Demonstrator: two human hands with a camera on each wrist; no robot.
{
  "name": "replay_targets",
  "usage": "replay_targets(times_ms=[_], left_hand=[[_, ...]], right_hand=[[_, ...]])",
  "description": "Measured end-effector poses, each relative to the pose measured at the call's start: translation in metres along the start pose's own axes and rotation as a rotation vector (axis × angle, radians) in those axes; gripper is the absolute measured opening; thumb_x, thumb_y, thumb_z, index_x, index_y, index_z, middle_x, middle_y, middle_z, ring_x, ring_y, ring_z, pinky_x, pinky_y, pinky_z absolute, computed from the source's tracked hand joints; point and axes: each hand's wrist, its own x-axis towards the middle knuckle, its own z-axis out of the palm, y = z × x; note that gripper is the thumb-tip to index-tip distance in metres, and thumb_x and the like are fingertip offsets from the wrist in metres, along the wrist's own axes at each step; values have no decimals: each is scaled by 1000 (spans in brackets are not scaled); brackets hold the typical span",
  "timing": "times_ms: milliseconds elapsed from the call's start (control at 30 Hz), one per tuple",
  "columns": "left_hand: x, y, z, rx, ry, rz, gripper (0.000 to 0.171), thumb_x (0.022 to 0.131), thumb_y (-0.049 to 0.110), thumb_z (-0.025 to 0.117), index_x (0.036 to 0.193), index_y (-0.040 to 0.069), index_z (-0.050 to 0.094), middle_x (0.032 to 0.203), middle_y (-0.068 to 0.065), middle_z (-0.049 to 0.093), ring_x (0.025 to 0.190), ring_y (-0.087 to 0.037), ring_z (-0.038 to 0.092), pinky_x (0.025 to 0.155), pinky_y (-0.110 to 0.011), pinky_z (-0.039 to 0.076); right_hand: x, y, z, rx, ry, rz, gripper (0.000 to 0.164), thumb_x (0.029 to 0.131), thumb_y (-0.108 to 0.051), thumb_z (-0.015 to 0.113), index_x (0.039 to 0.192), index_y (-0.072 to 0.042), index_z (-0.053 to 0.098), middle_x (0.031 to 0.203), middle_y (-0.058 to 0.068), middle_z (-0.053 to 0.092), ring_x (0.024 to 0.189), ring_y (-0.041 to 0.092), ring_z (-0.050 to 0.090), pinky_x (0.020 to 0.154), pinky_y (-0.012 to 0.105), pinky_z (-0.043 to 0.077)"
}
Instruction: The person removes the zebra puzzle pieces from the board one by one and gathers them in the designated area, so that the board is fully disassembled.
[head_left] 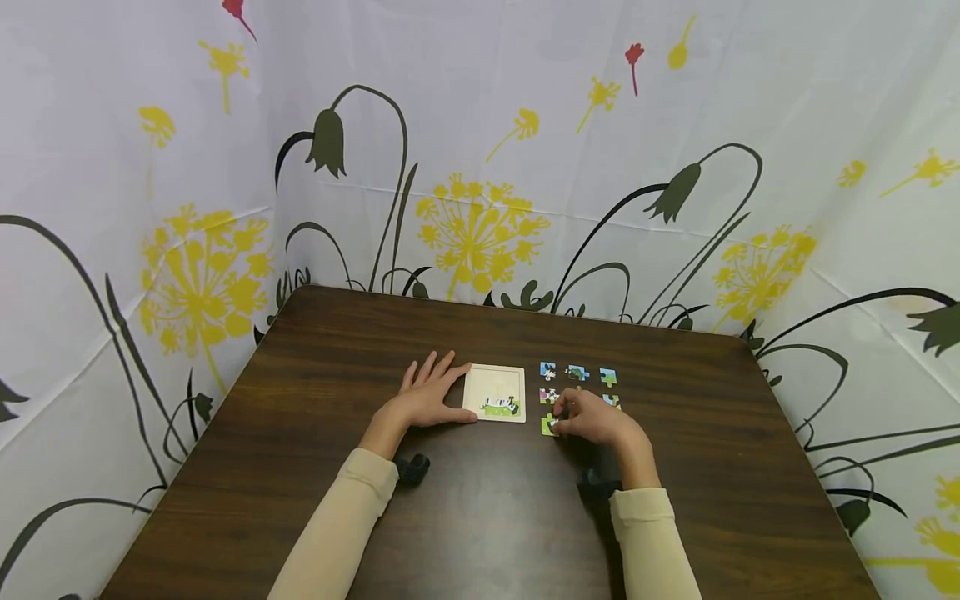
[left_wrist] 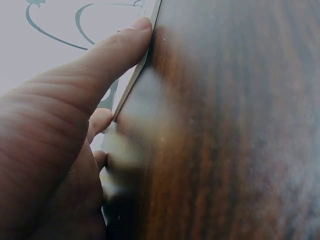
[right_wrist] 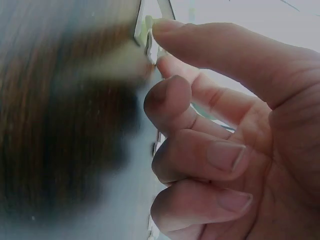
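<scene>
A square pale wooden puzzle tray (head_left: 491, 382) lies flat at the middle of the table, with green and black-and-white picture pieces (head_left: 501, 407) along its lower right part. My left hand (head_left: 426, 402) is spread at the tray's left side, its thumb and index fingertip touching the edge. To the tray's right, my right hand (head_left: 592, 418) pinches a green jigsaw piece (head_left: 548, 426) between thumb and index finger, the other fingers curled. That piece is partly covered by the fingertips; in the right wrist view the thumb (right_wrist: 200, 42) presses on its edge.
Several loose jigsaw pieces lie in rows around the right hand, among them a blue one (head_left: 547, 370), a green one (head_left: 608, 377) and a pink one (head_left: 548, 396). The hand may hide others. The dark wooden table (head_left: 480, 517) meets a flowered curtain (head_left: 465, 125) behind.
</scene>
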Motion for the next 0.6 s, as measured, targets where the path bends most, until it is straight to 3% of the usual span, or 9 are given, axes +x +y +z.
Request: replay_targets(times_ms=[267, 433, 600], left_hand=[[0, 1, -2, 5, -7, -10, 107, 89, 70, 76, 174, 30, 24, 184, -7, 1, 170, -36, -11, 132, -65, -11], [1, 2, -3, 7, 4, -7, 106, 90, 69, 76, 174, 30, 25, 184, -8, 2, 170, -37, -10, 132, -65, -10], [1, 0, 0, 10, -4, -5, 106, 90, 68, 76, 174, 29, 25, 184, -8, 2, 170, -38, -10, 132, -65, -10]], right_hand=[[2, 1, -4, -5, 23, -30, 15, 101, -16, 75, 108, -5, 67, 83, 5, 65, 71, 14, 55, 65, 31, 45], [6, -10, -4, -28, 71, -67, 10, 107, -17, 67, 109, -8, 69, 90, 7, 69, 75, 16, 58, 68, 32, 48], [13, -28, 4, -58, 53, -97, 12, 105, -16, 69, 114, -9, 71, 91, 6, 65, 73, 16, 56, 66, 32, 48]])
